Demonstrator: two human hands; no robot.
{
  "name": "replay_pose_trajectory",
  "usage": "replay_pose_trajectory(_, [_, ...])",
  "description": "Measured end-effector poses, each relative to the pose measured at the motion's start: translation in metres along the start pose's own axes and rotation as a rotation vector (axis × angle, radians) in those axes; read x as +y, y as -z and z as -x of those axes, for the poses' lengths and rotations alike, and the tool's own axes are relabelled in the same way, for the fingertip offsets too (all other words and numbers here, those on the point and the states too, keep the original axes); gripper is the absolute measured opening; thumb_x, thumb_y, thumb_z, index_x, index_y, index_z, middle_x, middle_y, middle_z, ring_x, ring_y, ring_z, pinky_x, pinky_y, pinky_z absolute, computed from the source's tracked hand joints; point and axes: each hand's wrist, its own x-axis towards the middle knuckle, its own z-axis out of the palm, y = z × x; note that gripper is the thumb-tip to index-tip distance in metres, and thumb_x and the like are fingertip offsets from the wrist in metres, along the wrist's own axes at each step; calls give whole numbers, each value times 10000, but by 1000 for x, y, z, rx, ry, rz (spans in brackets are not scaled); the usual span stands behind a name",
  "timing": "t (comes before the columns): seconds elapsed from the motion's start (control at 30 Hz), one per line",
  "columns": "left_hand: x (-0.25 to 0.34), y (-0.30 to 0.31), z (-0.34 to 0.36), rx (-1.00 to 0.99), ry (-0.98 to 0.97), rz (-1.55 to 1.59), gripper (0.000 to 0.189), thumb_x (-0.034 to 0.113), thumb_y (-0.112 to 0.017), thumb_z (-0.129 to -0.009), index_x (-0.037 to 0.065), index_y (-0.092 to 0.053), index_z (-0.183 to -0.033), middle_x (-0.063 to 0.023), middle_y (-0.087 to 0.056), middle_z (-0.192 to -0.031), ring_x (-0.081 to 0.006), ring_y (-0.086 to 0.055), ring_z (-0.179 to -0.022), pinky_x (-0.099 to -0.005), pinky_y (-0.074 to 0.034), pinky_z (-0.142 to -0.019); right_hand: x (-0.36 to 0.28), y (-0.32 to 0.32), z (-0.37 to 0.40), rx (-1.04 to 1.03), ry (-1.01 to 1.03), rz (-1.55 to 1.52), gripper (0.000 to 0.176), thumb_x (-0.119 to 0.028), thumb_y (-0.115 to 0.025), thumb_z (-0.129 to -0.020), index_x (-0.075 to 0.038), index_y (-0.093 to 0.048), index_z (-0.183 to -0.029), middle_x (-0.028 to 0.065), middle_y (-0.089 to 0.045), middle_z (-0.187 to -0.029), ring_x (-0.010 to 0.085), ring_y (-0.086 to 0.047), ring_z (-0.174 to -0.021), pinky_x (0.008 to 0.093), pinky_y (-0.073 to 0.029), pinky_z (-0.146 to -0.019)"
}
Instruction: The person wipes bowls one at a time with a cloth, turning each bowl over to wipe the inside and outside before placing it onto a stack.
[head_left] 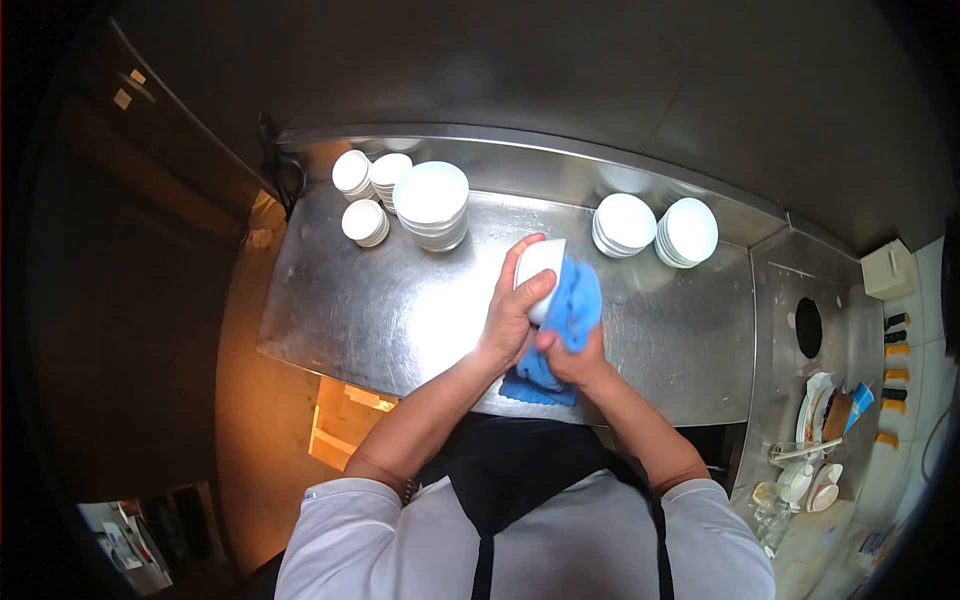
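Note:
A white bowl (536, 262) is gripped in my left hand (512, 312), tilted on its side, with the thumb over its outer wall. My right hand (578, 358) is closed around a blue cloth (578, 300), which is pressed against the bowl's open side. The lower end of the cloth hangs down by the front edge of the steel counter (660, 360). Behind my hands, to the left, stands a tall stack of white bowls (432, 205). Two more bowl stacks, one (625, 225) beside the other (687, 232), stand to the right.
Several stacks of small white cups (365, 222) are at the counter's back left. A raised steel ledge (520, 150) runs along the back. To the right are a steel surface with a dark round hole (808, 328), used dishes (797, 482) and knives (897, 350) on the wall.

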Motion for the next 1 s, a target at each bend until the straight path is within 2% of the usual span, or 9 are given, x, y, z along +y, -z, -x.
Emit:
replay_pose_trajectory(0.13, [4,33,-2,-69,423,267,544,328,-622,-897,85,-472,-1359,-179,-547,-1263,-269,-581,-1117,-370,-507,-919,12,24,-16,-525,434,460,779,-491,-845,-712,21,-565,-1228,126,-663,-1094,244,-630,-1027,372,-481,-902])
replay_pose_trajectory(0.27, [2,48,-3,-99,633,471,608,524,-538,-894,135,-513,-1360,-168,-527,-1366,-368,-546,-1207,-562,-483,-943,-8,44,-17,-318,-98,149,463,-344,-830,-775,-2,-660,-1037,129,-697,-924,253,-699,-849,354,-544,-749])
replay_pose_trajectory(0.37, [0,59,-3,-93,693,564,625,570,-497,-911,152,-505,-1376,-155,-525,-1375,-411,-515,-1235,-685,-427,-935,5,45,-25,204,5,78,436,-293,-811,-808,19,-640,-1058,142,-704,-949,237,-707,-830,325,-554,-715])
replay_pose_trajectory(0.43, [-4,57,-7,-138,708,478,645,586,-486,-917,143,-497,-1386,-154,-523,-1378,-389,-503,-1261,-665,-416,-974,0,41,-27,-92,225,287,530,-389,-748,-819,35,-611,-1106,209,-656,-1114,329,-651,-1046,441,-495,-926])
replay_pose_trajectory(0.5, [-4,44,-2,-102,607,420,682,590,-438,-940,92,-467,-1405,-169,-532,-1368,-342,-544,-1237,-551,-464,-1013,1,33,-27,-483,562,570,587,-448,-713,-809,35,-599,-1123,239,-611,-1209,381,-581,-1186,506,-413,-1048])
replay_pose_trajectory(0.7, [8,41,4,-45,581,207,566,474,-432,-981,53,-490,-1354,-178,-595,-1262,-316,-607,-1134,-493,-524,-941,14,33,-20,-776,590,700,592,-441,-706,-763,63,-631,-1066,286,-515,-1319,422,-428,-1330,545,-253,-1154])
replay_pose_trajectory(0.77, [20,48,1,-197,638,96,545,436,-445,-985,36,-480,-1353,-167,-613,-1225,-297,-630,-1077,-460,-519,-950,33,31,-13,-755,535,709,590,-433,-714,-759,76,-636,-1047,291,-507,-1319,436,-437,-1309,542,-254,-1155])
replay_pose_trajectory(0.87, [13,37,5,52,428,-17,503,351,-568,-946,9,-506,-1310,-150,-650,-1100,-244,-649,-995,-385,-524,-883,33,20,-2,-642,359,652,588,-443,-686,-801,26,-617,-1149,272,-516,-1305,444,-457,-1278,548,-243,-1159])
replay_pose_trajectory(1.0, [-6,49,4,10,-125,-723,573,245,-744,-812,-11,-531,-1279,-104,-641,-1058,-182,-607,-948,-315,-482,-858,20,-25,35,-259,-77,208,503,-389,-677,-868,-10,-595,-1188,230,-576,-1241,410,-548,-1160,484,-391,-1048])
